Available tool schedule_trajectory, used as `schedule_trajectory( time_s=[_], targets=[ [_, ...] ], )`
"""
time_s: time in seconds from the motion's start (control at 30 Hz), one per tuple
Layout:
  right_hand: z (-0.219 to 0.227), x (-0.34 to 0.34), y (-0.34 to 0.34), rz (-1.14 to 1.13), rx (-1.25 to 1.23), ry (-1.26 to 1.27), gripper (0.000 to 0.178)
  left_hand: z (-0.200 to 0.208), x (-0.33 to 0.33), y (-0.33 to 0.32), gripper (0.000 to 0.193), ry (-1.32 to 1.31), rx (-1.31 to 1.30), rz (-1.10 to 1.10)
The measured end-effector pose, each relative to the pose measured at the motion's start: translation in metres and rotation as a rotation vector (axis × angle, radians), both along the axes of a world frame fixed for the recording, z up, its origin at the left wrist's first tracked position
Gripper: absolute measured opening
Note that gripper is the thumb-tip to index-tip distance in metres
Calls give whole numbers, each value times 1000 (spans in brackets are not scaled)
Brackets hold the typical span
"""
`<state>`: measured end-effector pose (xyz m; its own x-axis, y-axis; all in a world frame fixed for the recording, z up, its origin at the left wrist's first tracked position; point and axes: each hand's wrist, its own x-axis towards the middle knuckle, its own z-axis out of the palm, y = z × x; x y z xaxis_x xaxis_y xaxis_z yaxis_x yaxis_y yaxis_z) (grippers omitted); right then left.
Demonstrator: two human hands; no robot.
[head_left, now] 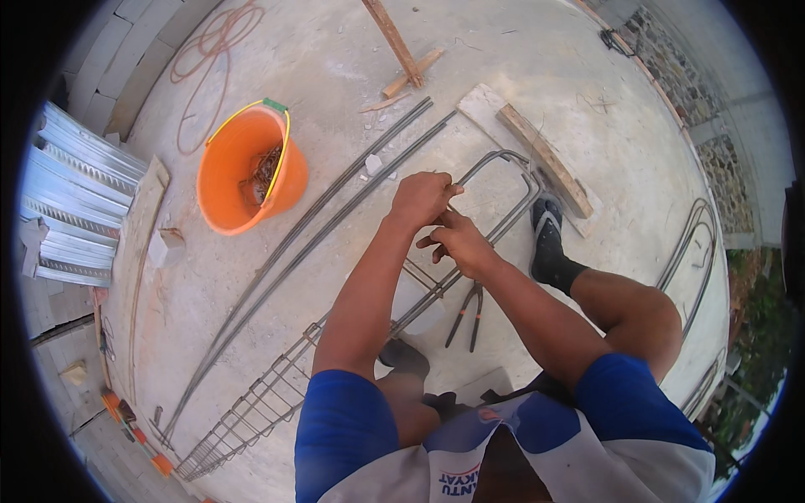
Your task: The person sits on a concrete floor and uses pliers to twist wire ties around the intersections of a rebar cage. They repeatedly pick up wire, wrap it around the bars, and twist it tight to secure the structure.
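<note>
My left hand [423,199] is closed, its fingertips pinched together just above the bent end of a steel rebar cage [277,369]. Close against it, my right hand [461,241] pinches with thumb and forefinger while its other fingers curl loosely. Whatever the two hands grip is too small or hidden to make out. The cage runs from beneath my hands to the lower left, with square stirrups along it; hooked bar ends [524,172] show beyond my hands. Pincers with orange-marked handles [467,317] lie beside the cage under my right forearm.
Left of the cage lie long loose rebars [314,197]. An orange bucket [231,180] holds tangled wire pieces. A timber piece [545,159] rests on a board near my right foot [549,243]. Further off are a hose [210,42], metal sheets [80,193] and bent bars [692,251].
</note>
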<state>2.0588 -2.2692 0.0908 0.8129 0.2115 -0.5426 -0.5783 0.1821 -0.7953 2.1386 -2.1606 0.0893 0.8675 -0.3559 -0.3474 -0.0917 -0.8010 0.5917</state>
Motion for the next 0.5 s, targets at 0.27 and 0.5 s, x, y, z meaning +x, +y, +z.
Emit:
schedule_trajectory(
  time_s=[0.27,0.5],
  targets=[
    [-79,-95,-86,910,-569,521,58,-34,-29,28,33,-166,-149,72],
    [-168,-167,-79,868,-904,598,96,-46,-35,8,22,-199,-132,110]
  ],
)
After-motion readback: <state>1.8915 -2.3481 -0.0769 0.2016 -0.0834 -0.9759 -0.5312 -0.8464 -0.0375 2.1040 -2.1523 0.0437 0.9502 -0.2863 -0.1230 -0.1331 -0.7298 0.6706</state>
